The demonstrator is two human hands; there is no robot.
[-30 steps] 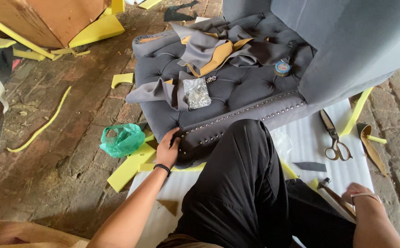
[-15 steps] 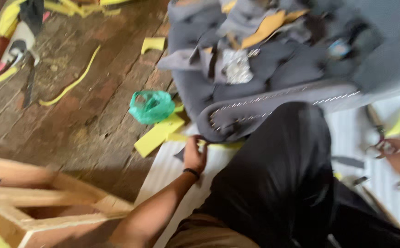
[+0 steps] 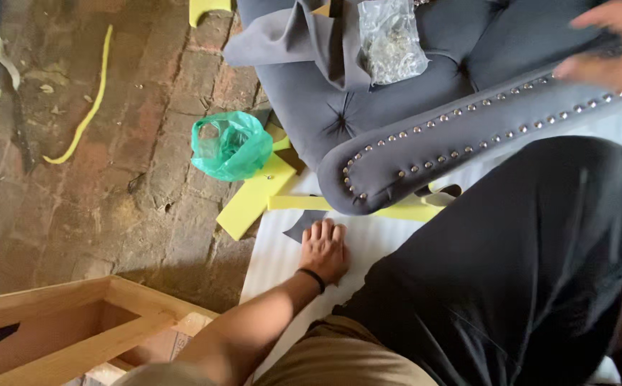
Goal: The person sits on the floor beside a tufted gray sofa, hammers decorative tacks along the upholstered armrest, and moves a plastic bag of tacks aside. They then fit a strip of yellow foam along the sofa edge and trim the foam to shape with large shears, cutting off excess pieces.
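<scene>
My left hand (image 3: 323, 249) lies flat, fingers spread, on a white foam sheet (image 3: 275, 266), its fingertips at a small grey fabric scrap (image 3: 302, 224). It holds nothing. A grey tufted chair (image 3: 432, 86) lies on its side in front of me, its front rail (image 3: 454, 141) lined with metal studs. My right hand (image 3: 614, 44) is blurred at the top right, resting on that rail's far end; its grip is unclear. A clear bag of small hardware (image 3: 389, 39) sits on the upholstery. My knee in black trousers (image 3: 525, 271) fills the lower right.
A green plastic bag (image 3: 231, 145) and flat yellow foam offcuts (image 3: 254, 201) lie just left of the chair on the brick floor (image 3: 125, 186). A thin yellow foam strip (image 3: 86, 114) curves further left. A bare wooden frame (image 3: 75, 322) stands at the bottom left.
The view has swung down and closer. My left hand has left the chair's corner and now lies flat on the white sheet. My right hand rose from the floor to the studded rail.
</scene>
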